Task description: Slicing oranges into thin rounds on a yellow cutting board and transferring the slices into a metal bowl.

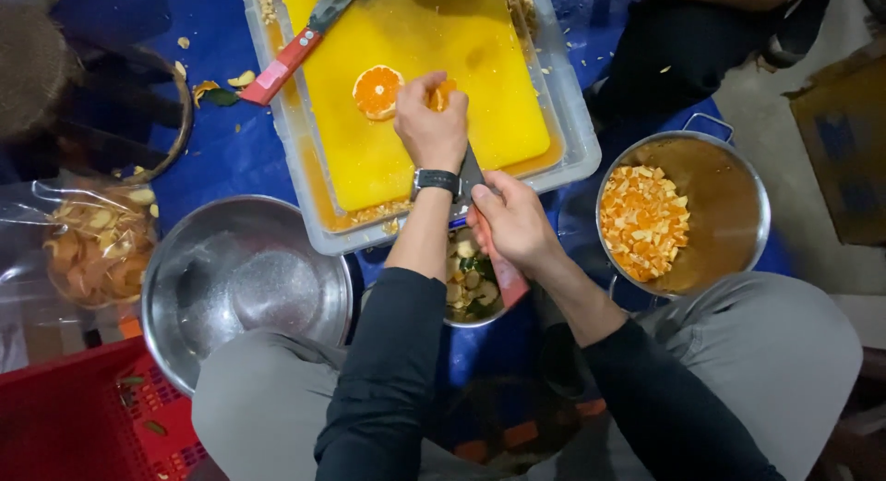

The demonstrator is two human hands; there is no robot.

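Note:
My left hand [430, 123] is closed over a piece of orange [442, 93] on the yellow cutting board [406, 38], with a dark watch on the wrist. My right hand [513, 224] grips a knife [469, 174] with a red handle; its blade points up toward the left wrist. An orange half [377, 91] lies cut side up on the board, just left of my left hand. Under my arms sits a small bowl of peel scraps [469, 282].
The board rests in a clear plastic tub [577, 130]. A second red-handled knife [300, 42] lies across its top left. A pot of chopped orange [683, 213] stands at right, an empty steel bowl [245, 278] at left, a bag of peels [97, 246] and a red crate [83, 416] beyond.

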